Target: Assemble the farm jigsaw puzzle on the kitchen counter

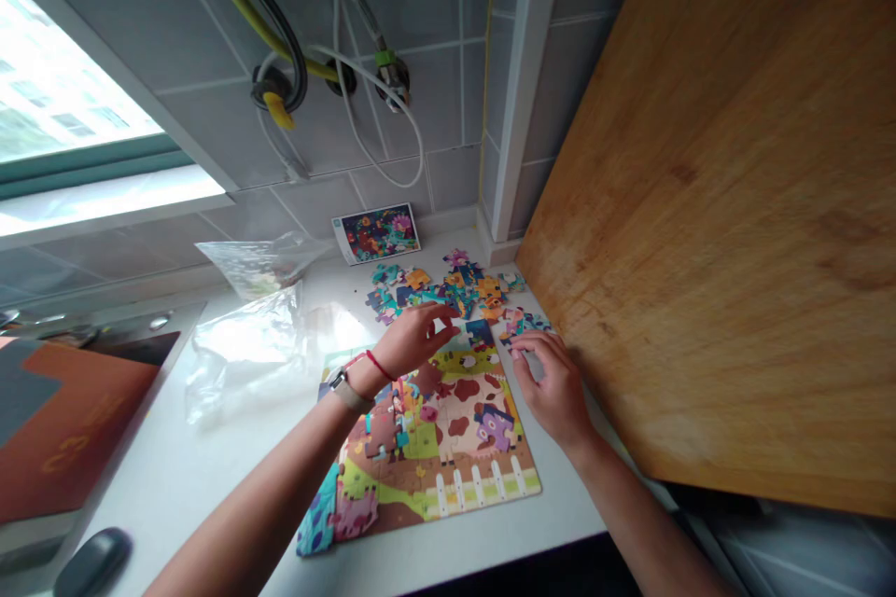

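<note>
A farm-picture jigsaw puzzle [455, 429] lies flat on the white counter, showing a spotted cow and a white fence. Loose purple and blue puzzle pieces [494, 429] rest on top of it. My left hand [420, 336] hovers over the puzzle's far edge, thumb and fingers apart, near a dark blue piece [480, 333]. At the puzzle's right edge is my right hand [553, 387], fingers curved and thumb apart, with its fingertips by some loose pieces [522, 321]. I see nothing held in either hand. More loose jigsaw pieces [462, 284] are heaped behind the puzzle.
A picture card [378, 233] leans against the tiled wall. Clear plastic bags [245, 336] lie at left, beyond a black computer mouse [93, 562]. A tall wooden board [735, 233] bounds the right side. Hoses and a white cable [422, 145] hang on the wall.
</note>
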`<state>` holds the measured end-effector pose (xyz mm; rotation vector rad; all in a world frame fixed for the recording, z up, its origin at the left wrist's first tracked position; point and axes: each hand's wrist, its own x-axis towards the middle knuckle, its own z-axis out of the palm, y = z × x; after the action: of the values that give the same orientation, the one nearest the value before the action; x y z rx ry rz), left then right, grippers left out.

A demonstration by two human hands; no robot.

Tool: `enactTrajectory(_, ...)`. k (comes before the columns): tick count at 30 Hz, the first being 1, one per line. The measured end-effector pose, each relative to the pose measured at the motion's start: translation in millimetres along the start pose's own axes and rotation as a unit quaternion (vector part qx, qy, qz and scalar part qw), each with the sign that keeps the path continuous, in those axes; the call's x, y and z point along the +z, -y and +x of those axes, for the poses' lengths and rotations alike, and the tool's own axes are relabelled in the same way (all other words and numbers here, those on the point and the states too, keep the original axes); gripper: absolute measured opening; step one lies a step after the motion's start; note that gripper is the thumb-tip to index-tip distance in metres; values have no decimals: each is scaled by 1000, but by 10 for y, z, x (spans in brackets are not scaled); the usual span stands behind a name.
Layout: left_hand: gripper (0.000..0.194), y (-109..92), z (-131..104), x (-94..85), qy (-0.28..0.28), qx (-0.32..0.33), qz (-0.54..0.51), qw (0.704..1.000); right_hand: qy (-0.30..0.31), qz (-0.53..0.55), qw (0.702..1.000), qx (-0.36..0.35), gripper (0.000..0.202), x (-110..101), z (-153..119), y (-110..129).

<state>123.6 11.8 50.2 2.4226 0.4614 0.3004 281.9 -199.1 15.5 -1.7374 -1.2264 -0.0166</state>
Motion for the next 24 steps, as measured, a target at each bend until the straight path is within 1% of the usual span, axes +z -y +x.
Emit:
enactTrajectory(1,21,-16,-127,-39,-14,10,6,1000,-2,2,1000,-6,12,1,-3,-7)
enactTrajectory(3,25,-39,-454,-106,-39,15,17,999,-7,6,1000,-13,12,4,-10,-21)
enactTrajectory(5,27,-49,-856,-156,-52,6,31,998,-7,10,1000,-17,12,10,-18,-32)
enactTrajectory(8,23,-54,-1509,-199,-119,14,53,991,-3,12,1000,-25,12,28,-28,-37)
enactTrajectory(10,21,-61,-1918,-204,-194,-11,64,979,0,11,999,-35,12,49,-30,-37)
enactTrajectory(11,23,-66,-2102,-197,-220,-33,61,973,2,11,999,-41,11,62,-30,-38)
enactTrajectory(13,22,-67,-2410,-162,-282,-88,57,954,9,11,999,-50,11,93,-27,-46)
enactTrajectory(14,21,-59,-2529,-136,-300,-107,59,946,12,10,999,-52,10,110,-25,-53)
enactTrajectory(16,19,-22,-2696,-80,-317,-107,79,939,13,5,998,-57,10,143,-27,-72)
enactTrajectory(18,18,40,-2780,-33,-327,-85,103,935,8,-5,998,-66,10,172,-42,-92)
enactTrajectory(20,18,110,-2811,-4,-350,-75,116,927,5,-19,997,-78,10,189,-69,-101)
enactTrajectory(22,18,169,-2819,11,-373,-78,109,918,9,-38,995,-86,12,192,-84,-83)
enactTrajectory(24,17,208,-2826,21,-382,-90,84,916,34,-64,993,-89,17,180,-43,-29)
